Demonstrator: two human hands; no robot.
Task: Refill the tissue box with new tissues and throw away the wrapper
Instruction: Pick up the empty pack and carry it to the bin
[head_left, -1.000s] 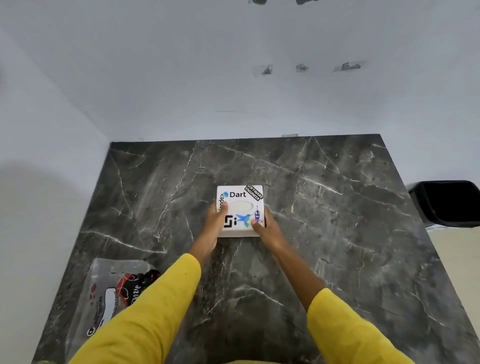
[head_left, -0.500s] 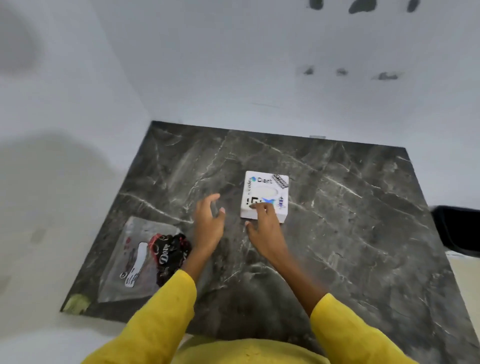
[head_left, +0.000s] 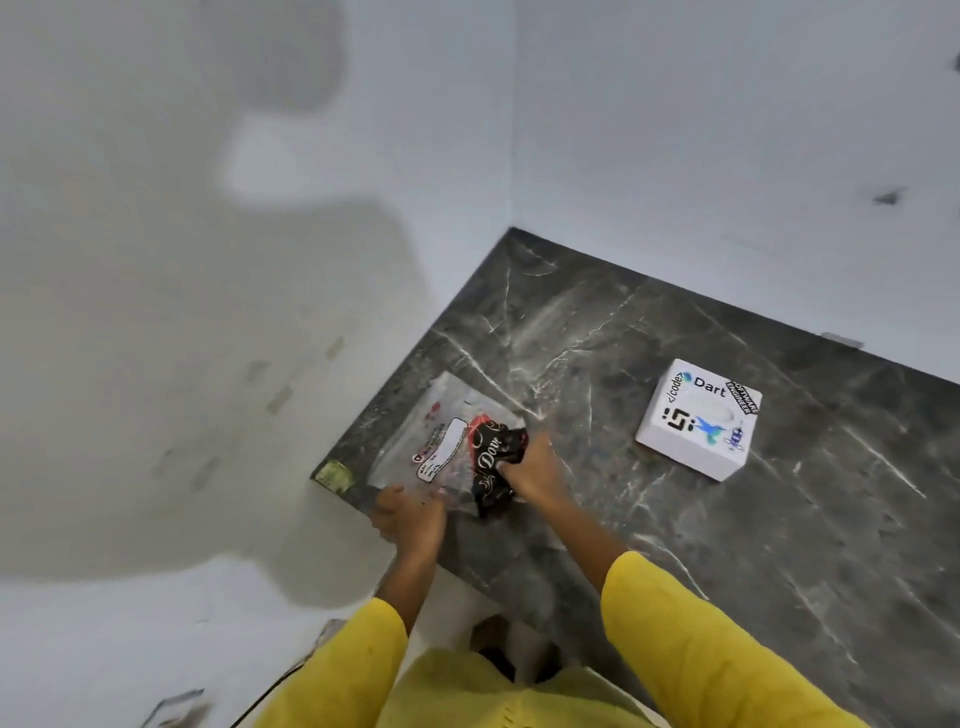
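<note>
A white tissue box (head_left: 698, 418) with stickers on its top stands alone on the dark marble table (head_left: 675, 519), to the right of both hands. A clear plastic wrapper (head_left: 441, 441) with a white label and a black and red crumpled part lies at the table's near left corner. My left hand (head_left: 410, 519) grips the wrapper's near edge at the table edge. My right hand (head_left: 535, 473) is closed on the black crumpled part of the wrapper. Yellow sleeves cover both forearms.
Pale walls meet at a corner behind the table. The floor to the left is light grey with a large shadow. A small yellow-green patch (head_left: 332, 475) marks the table's near left corner.
Both hands left the tissue box and moved left to the wrapper, which they now grip. The view has swung left, so the box now appears at the right.
</note>
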